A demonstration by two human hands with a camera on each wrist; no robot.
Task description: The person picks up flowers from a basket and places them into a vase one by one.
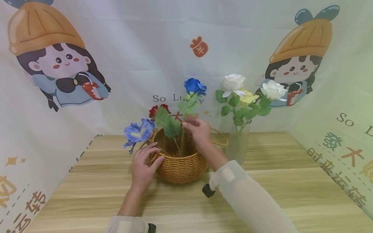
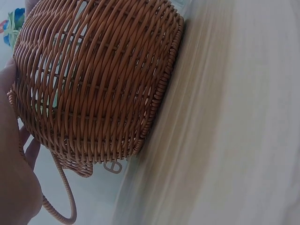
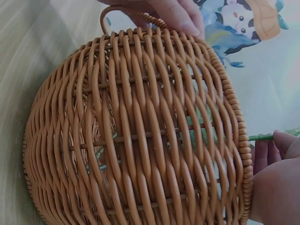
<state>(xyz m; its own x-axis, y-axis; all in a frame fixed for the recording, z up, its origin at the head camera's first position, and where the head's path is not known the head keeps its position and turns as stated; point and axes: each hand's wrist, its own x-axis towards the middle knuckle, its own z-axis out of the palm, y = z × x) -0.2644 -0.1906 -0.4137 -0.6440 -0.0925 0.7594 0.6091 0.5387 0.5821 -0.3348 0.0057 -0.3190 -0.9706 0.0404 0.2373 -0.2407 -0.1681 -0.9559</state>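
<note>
The placed iris (image 1: 139,132) leans out left of the basket (image 1: 182,171), whose rim (image 1: 186,157) the left hand (image 1: 144,166) grips, red flower (image 1: 154,112) behind, while the right hand (image 1: 200,133) pinches the blue rose (image 1: 195,86), stem (image 1: 182,140) inside, and three flowers (image 1: 248,97) remain in the vase (image 1: 240,145) right of the basket.

Basket (image 1: 180,170): round, tan-brown woven wicker; upright on the desk (image 1: 291,178), near its far edge, well in from both far corners. Left hand (image 1: 144,165) touches its left rim.
Blue rose (image 1: 194,86): open bloom, green leaves just below; near-upright, bloom above the basket, green stem (image 3: 260,137) pinched by right hand (image 1: 201,133), running down inside the basket.
</note>
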